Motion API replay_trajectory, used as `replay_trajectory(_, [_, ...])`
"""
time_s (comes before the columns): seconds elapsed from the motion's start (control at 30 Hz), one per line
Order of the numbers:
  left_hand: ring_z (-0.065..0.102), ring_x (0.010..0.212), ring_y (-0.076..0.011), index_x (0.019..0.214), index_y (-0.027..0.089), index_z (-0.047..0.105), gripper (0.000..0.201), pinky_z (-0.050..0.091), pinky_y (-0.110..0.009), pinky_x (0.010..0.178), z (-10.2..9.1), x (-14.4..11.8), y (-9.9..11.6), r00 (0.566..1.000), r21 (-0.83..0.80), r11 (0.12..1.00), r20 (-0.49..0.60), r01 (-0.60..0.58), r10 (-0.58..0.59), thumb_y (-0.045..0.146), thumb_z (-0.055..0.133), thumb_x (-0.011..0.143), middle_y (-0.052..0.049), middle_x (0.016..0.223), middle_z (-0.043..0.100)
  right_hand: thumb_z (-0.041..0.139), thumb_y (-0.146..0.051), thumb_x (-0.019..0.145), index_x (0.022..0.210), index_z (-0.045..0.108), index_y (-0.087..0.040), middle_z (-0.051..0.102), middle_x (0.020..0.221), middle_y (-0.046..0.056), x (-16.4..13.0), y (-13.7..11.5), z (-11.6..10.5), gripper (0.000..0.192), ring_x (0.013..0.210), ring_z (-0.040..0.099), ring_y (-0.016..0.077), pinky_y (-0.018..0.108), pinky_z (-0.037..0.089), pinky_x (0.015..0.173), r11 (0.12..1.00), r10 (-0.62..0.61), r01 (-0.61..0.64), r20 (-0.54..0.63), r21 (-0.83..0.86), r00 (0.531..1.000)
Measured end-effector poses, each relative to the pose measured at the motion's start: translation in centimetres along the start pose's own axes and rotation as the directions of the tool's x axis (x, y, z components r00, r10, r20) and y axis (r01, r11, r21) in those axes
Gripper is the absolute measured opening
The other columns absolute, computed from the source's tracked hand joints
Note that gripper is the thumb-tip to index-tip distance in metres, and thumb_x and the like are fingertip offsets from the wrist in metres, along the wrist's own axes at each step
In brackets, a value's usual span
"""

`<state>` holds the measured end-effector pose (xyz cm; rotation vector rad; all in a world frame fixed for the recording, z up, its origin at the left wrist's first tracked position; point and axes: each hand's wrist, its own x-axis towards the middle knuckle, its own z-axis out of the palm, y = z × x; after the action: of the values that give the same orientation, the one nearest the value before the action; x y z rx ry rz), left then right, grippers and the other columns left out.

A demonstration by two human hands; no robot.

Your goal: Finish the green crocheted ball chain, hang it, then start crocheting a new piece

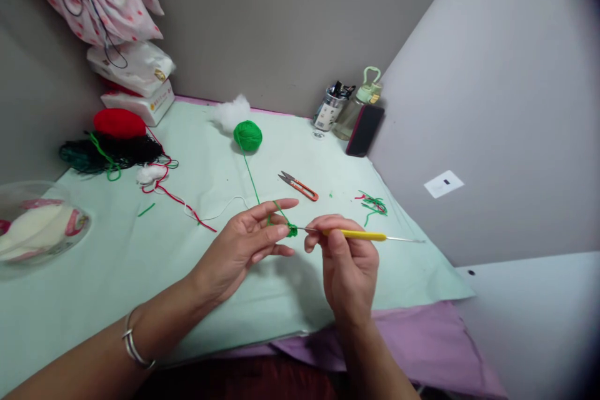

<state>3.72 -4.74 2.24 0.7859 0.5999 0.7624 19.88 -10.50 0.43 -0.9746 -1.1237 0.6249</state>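
Note:
My left hand (246, 244) pinches a small green crochet piece (291, 230) between thumb and finger, and the green strand runs over its raised forefinger. That strand leads back across the table to a green yarn ball (248, 135). My right hand (344, 262) grips a yellow-handled crochet hook (363, 235), whose metal tip sits in the green piece. Both hands hover just above the pale green table cover (117, 262).
Orange snips (299, 185) lie behind my hands, yarn scraps (374, 204) to their right. Red yarn (119, 123), dark yarn (110, 151) and white stuffing (232, 112) sit at the back left. A clear bowl (32, 225) stands far left; a jar, bottle (363, 103) and phone (365, 130) stand by the wall.

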Motion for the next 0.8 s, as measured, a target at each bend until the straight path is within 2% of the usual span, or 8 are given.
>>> replay_trajectory(0.13, [0.028, 0.048, -0.0002, 0.12, 0.027, 0.075, 0.037, 0.058, -0.033, 0.082, 0.0, 0.1, -0.1, 0.999, 0.043, 0.998, -0.002, -0.038, 0.038, 0.029, 0.08, 0.083, 0.007, 0.082, 0.057, 0.059, -0.029, 0.099, 0.094, 0.073, -0.02, 0.071, 0.086, 0.005, 0.3, 0.2, 0.0, 0.017, 0.065, 0.065, 0.0134, 0.029, 0.057, 0.059, 0.996, 0.057, -0.056, -0.011, 0.071, 0.998])
replay_trajectory(0.2, [0.036, 0.051, -0.0013, 0.119, 0.03, 0.076, 0.036, 0.057, -0.032, 0.082, -0.1, 0.2, -0.3, 0.999, 0.064, 0.997, 0.015, -0.047, 0.047, 0.029, 0.08, 0.083, 0.006, 0.086, 0.057, 0.06, -0.029, 0.099, 0.095, 0.073, -0.021, 0.071, 0.088, 0.005, 0.3, 0.3, 0.0, 0.017, 0.067, 0.065, 0.0141, 0.029, 0.057, 0.061, 0.996, 0.055, -0.056, 0.015, 0.07, 0.998])
replay_trajectory(0.27, [0.05, 0.063, -0.0062, 0.118, 0.031, 0.076, 0.036, 0.054, -0.03, 0.081, -0.2, 0.2, -0.6, 0.998, 0.101, 0.993, 0.021, -0.064, 0.062, 0.029, 0.081, 0.083, 0.004, 0.086, 0.058, 0.06, -0.027, 0.099, 0.097, 0.075, -0.022, 0.072, 0.093, 0.005, 0.2, 0.3, 0.1, 0.016, 0.07, 0.065, 0.0144, 0.031, 0.058, 0.064, 0.998, 0.041, -0.043, 0.049, 0.048, 0.998])
replay_trajectory(0.33, [0.057, 0.077, -0.0117, 0.117, 0.031, 0.077, 0.035, 0.05, -0.028, 0.08, -0.3, 0.2, -0.9, 0.997, 0.146, 0.986, 0.02, -0.082, 0.08, 0.03, 0.081, 0.083, 0.003, 0.084, 0.059, 0.06, -0.024, 0.099, 0.1, 0.076, -0.024, 0.073, 0.098, 0.005, 0.1, 0.4, 0.2, 0.016, 0.073, 0.066, 0.0143, 0.031, 0.057, 0.067, 0.999, 0.029, -0.03, 0.073, 0.016, 0.997])
replay_trajectory(0.57, [0.055, 0.085, -0.0145, 0.116, 0.029, 0.078, 0.032, 0.042, -0.029, 0.085, -0.3, 0.3, -1.2, 0.995, 0.184, 0.979, -0.02, -0.092, 0.098, 0.031, 0.08, 0.083, 0.001, 0.086, 0.064, 0.058, -0.022, 0.1, 0.101, 0.075, -0.025, 0.073, 0.092, 0.003, -0.2, 0.3, 0.4, 0.018, 0.074, 0.066, 0.0143, 0.031, 0.057, 0.069, 0.999, 0.01, -0.007, 0.065, -0.049, 0.998])
replay_trajectory(0.8, [0.052, 0.078, -0.0126, 0.123, 0.03, 0.074, 0.041, 0.04, -0.027, 0.076, -0.2, 0.4, -1.1, 0.994, 0.147, 0.985, -0.038, -0.095, 0.102, 0.029, 0.082, 0.082, 0.002, 0.083, 0.061, 0.057, -0.02, 0.1, 0.101, 0.076, -0.024, 0.072, 0.093, 0.003, -0.3, 0.3, 0.5, 0.019, 0.074, 0.066, 0.0134, 0.03, 0.055, 0.069, 1.0, 0.002, 0.0, 0.049, -0.024, 0.999])
